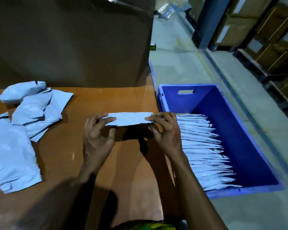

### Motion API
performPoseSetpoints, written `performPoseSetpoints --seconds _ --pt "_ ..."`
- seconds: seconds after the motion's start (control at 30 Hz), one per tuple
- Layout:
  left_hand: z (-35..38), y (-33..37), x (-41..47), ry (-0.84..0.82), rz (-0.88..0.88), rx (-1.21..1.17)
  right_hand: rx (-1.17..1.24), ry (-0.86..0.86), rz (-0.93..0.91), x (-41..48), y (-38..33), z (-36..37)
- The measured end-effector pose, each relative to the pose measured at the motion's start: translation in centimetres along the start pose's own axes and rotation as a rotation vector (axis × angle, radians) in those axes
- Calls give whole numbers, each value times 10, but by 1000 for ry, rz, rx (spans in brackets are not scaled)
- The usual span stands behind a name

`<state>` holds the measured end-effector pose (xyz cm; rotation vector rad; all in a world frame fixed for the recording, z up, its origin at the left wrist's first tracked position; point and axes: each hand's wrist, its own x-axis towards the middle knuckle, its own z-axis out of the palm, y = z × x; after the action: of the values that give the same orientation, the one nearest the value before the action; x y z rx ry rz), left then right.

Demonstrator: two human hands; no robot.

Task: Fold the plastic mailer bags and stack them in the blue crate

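Note:
A folded white mailer bag (pixel 129 119) is held just above the brown table (pixel 96 100), near its right edge. My left hand (pixel 96 136) pinches its left end and my right hand (pixel 165 130) pinches its right end. The blue crate (pixel 236 123) stands on the floor right of the table, and a row of folded white bags (pixel 204 151) fills its left side. A loose pile of unfolded white mailer bags (pixel 22 128) lies on the table's left part.
A big brown cardboard box (pixel 70 40) stands at the back of the table. Grey floor (pixel 181 52) runs past the crate, with a blue rack post (pixel 206 22) and shelves of cartons (pixel 264 35) at the far right.

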<state>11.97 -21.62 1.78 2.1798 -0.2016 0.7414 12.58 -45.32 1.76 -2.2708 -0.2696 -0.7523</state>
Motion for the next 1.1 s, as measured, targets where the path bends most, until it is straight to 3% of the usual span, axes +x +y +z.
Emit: performPoseSetpoints --seconds 0.17,0.3,0.53,0.77,1.0,1.1 --pt "64 45 39 -47 135 34 -98 101 -103 37 50 -63" --pt "126 88 65 -96 309 87 -126 180 -46 54 105 -121" --pt "221 119 97 -244 477 202 -225 77 30 71 198 -161" --pt "295 124 117 -724 144 418 -206 -210 384 90 270 -114" --pt "358 100 101 -1071 -52 610 -262 -469 511 71 326 -71" --pt "375 82 96 -1147 -138 588 -319 -620 424 68 340 -63"
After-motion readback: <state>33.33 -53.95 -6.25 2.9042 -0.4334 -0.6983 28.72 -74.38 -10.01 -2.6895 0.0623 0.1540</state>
